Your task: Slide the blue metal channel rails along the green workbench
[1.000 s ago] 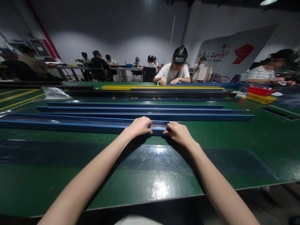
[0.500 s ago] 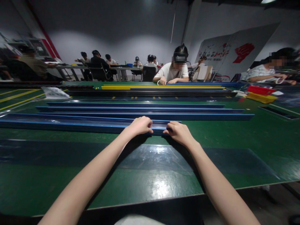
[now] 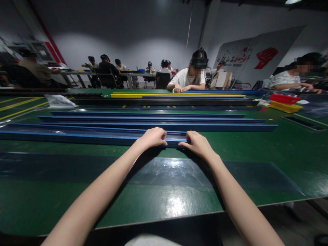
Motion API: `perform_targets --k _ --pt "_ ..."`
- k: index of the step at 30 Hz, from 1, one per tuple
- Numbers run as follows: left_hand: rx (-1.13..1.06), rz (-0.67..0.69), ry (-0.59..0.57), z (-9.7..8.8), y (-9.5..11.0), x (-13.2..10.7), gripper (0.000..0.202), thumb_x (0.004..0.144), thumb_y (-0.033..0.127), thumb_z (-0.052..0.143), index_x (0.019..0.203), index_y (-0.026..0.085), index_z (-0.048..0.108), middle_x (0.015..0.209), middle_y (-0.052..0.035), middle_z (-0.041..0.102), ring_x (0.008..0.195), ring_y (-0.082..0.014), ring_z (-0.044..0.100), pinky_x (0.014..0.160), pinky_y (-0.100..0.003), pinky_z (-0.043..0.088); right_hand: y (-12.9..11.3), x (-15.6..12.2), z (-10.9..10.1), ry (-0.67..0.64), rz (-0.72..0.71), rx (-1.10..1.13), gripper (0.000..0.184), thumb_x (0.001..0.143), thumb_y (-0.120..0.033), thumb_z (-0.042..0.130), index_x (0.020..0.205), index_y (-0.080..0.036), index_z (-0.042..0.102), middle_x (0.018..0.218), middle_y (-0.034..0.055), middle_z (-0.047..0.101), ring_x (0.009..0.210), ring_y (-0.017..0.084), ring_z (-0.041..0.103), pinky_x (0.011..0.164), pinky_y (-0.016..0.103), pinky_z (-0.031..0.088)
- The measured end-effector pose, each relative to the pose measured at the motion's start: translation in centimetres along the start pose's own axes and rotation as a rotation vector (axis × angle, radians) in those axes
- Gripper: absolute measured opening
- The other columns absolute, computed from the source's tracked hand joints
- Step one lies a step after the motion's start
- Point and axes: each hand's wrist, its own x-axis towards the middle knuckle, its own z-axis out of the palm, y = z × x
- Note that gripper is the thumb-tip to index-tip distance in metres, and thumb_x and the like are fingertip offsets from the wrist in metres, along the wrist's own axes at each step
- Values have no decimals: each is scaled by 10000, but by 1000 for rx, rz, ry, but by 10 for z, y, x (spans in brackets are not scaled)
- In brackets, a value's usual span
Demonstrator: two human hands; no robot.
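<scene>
Blue channels [image 3: 107, 138] on green table [image 3: 246, 145]

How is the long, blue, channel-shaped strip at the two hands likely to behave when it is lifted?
The strip is probably stiff, as its raised edges look nearly straight. Lifted where the left hand and right hand are, it may dip leftward, since most of it extends that way.

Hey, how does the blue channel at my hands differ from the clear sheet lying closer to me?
The blue channel is a solid blue, while the clear sheet is see-through. The blue channel has raised side walls; the clear sheet lies flat. Your left hand and right hand are at the blue channel, while neither hand is on the clear sheet. Both things are long and lie on the green table.
</scene>
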Motion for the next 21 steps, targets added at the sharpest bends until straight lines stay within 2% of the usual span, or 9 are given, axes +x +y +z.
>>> perform_targets --k 12,17,21 --pt "12 -6 -2 2 -1 0 223 662 418 624 757 216 613 835 -28 644 766 -195 588 556 -228 367 1 1 0 -30 8 28 338 752 -527 513 765 -190 500 777 43 584 700 164 510 578 243 309" --pt "6 -20 -13 2 -1 0 228 664 428 621 750 217 608 833 -26 641 758 -198 588 553 -234 370 -5 -1 -3 -4 -57 -94 294 796 -478 478 778 -187 517 831 68 597 760 184 511 616 262 314" --pt "8 -16 -11 2 -1 -1 235 669 432 619 752 214 591 834 -26 637 762 -199 586 538 -231 358 -16 -1 3 17 -118 -109 270 813 -442 471 838 -179 528 887 78 598 818 197 502 664 271 324"
